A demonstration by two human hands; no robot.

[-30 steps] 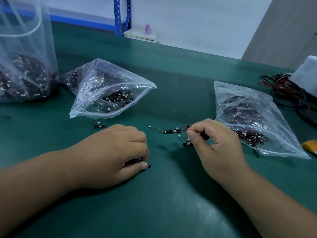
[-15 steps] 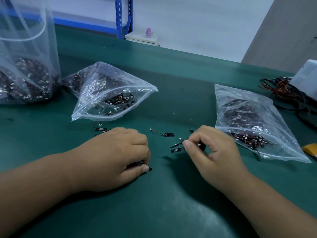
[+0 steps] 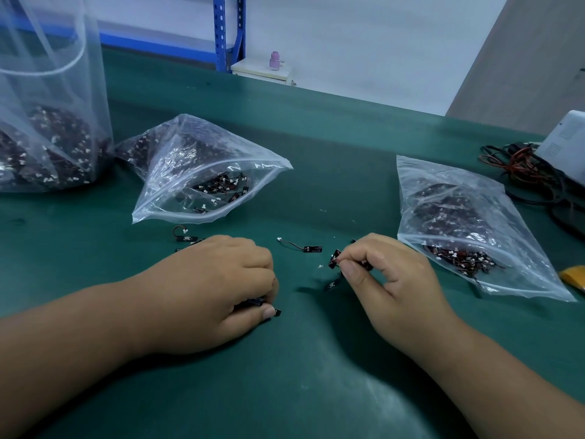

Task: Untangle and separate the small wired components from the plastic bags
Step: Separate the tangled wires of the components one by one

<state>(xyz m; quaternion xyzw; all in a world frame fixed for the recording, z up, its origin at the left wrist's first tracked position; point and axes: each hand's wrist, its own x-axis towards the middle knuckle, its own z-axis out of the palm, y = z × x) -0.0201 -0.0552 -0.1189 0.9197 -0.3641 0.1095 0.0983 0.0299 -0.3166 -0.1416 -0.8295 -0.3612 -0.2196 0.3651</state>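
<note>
One component (image 3: 300, 247) has dropped free and lies alone centre frame on bench (image 3: 316, 359). Right hand (image 3: 389, 277) fingers (image 3: 351, 272) pinch remaining tangle (image 3: 334, 263); left hand (image 3: 221, 289) clamps spare pieces (image 3: 258, 301). Likely featherlight, wires fragile: pinch stiff black bodies.

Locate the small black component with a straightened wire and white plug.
In the head view, the small black wired component lies on the green mat, just beyond the gap between the left hand and right hand, nearer the right.

Small black wired component (image 3: 300, 247) lies near clear, apparently open bag (image 3: 177, 172).
</note>
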